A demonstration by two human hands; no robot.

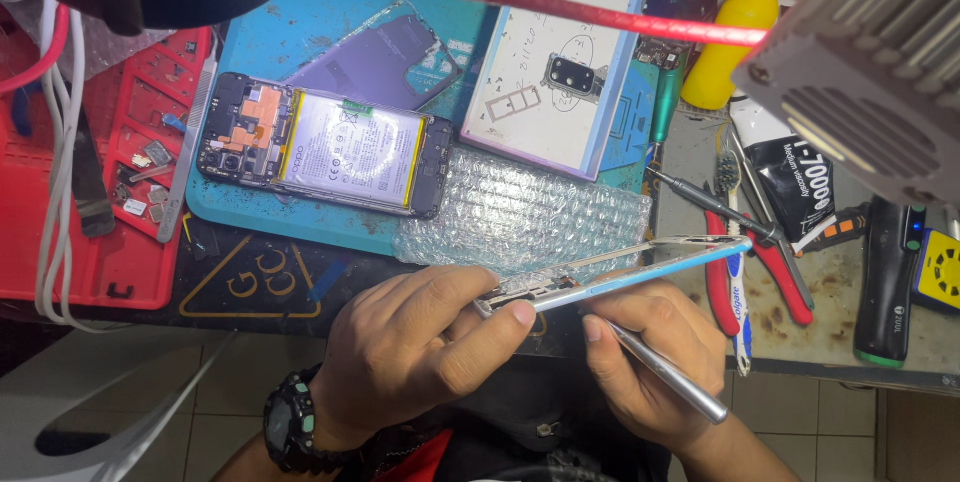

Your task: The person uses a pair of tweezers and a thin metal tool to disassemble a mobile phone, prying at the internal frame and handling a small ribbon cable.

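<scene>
1. My left hand [425, 342] grips the near end of a thin phone frame [620, 272], thumb pressed on its edge; the frame is held edge-on, its far end rising to the right above the bench.
2. My right hand [650, 352] is closed round a slim metal tool [665, 372], held like a pen; its tip sits under the frame just beside my left thumb, though I cannot tell whether it touches.
3. A sheet of bubble wrap [530, 212] lies just beyond the frame.
4. Farther left, an opened phone [325, 147] with its battery showing rests on a blue mat [320, 2].
5. Red-handled pliers [775, 272] lie right of the frame; a yellow bottle [735, 32] stands far right.
</scene>
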